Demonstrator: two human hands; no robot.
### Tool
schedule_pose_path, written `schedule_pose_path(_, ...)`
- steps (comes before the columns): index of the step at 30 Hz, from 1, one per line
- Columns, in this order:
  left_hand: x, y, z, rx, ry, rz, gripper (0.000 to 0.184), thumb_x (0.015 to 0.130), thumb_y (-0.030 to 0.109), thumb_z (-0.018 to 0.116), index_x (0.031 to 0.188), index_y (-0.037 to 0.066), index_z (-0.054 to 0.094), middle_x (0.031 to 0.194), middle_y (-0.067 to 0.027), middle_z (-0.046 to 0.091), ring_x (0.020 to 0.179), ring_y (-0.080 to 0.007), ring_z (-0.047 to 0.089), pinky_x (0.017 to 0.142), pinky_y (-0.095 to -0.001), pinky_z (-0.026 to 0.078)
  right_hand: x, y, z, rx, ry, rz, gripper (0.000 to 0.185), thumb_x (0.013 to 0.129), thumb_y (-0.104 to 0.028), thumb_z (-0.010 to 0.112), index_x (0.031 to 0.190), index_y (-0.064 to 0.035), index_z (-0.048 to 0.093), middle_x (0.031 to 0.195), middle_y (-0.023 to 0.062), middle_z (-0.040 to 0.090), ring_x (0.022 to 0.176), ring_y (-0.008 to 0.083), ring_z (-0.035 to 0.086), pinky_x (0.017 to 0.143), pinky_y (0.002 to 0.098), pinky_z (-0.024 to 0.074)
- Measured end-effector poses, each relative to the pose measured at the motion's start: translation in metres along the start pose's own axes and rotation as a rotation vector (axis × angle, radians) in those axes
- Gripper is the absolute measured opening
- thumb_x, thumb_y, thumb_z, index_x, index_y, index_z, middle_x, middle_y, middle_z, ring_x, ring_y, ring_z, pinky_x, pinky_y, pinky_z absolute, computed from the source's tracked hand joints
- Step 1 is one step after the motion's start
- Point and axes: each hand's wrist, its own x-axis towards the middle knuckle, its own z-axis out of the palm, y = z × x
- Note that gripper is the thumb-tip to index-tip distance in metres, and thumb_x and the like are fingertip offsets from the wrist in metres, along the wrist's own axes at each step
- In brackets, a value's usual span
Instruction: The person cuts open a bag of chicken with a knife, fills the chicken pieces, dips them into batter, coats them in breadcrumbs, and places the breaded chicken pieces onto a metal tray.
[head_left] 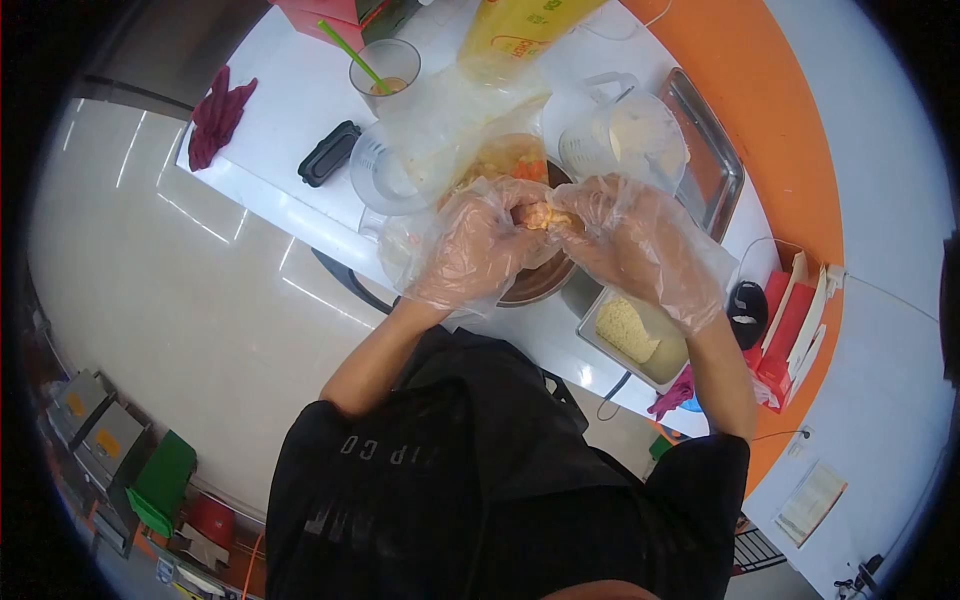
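My left hand (478, 240) and my right hand (632, 238) both wear clear plastic gloves. Between them, a small lump of orange-pink food (543, 216) is pinched in the fingertips of both; its exact kind is unclear. Just below sits a round metal bowl (548, 284), mostly hidden by the hands. Behind the left fingers lies a clear plastic bag (535, 112) with orange and yellowish food showing inside or behind it. Under my right forearm stands a rectangular metal pan (668, 372) holding a mound of pale yellow crumbs (627, 330).
A clear measuring jug (625, 140) and a metal tray (722, 160) stand behind my right hand. Farther left are a plastic tub (385, 180), a black container (328, 153), a glass (400, 62) with a green straw, and a dark red cloth (218, 118). A yellow bag (520, 30) is at the back.
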Motion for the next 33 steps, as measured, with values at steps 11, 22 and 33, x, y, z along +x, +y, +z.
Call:
schedule_pose_path(11, -0.001, 0.005, -0.012, 0.070, -0.173, -0.002, 0.045, 0.088, 0.008, 0.077, 0.129, -0.003, 0.063, 0.121, -0.0095, 0.069, 0.110, -0.0175, 0.064, 0.099, -0.0335, 0.050, 0.002, 0.007, 0.005, 0.142, 0.039, -0.001, 0.038, 0.077, -0.026, 0.084, 0.107, -0.0050, 0.074, 0.097, 0.0154, 0.071, 0.089, 0.0352, 0.067, 0.079, 0.0430, 0.0546)
schedule_pose_path(22, -0.003, -0.010, 0.001, -0.203, -0.031, -0.103, 0.042, 0.086, 0.020, 0.082, 0.118, -0.004, 0.071, 0.100, -0.0128, 0.075, 0.089, -0.0162, 0.068, 0.083, -0.0338, 0.055, -0.006, 0.025, 0.023, 0.033, 0.056, 0.076, 0.044, 0.078, -0.036, 0.085, 0.106, -0.0036, 0.073, 0.093, 0.0147, 0.071, 0.083, 0.0346, 0.067, 0.072, 0.0422, 0.0545)
schedule_pose_path(33, 0.004, 0.010, -0.012, -0.017, -0.118, -0.166, 0.042, 0.086, 0.013, 0.081, 0.122, -0.004, 0.067, 0.108, -0.0077, 0.072, 0.099, -0.0128, 0.064, 0.090, -0.0294, 0.052, -0.001, 0.024, 0.012, 0.259, 0.139, 0.069, 0.032, 0.078, -0.027, 0.087, 0.088, 0.0002, 0.072, 0.081, 0.0157, 0.070, 0.071, 0.0331, 0.065, 0.066, 0.0397, 0.0526)
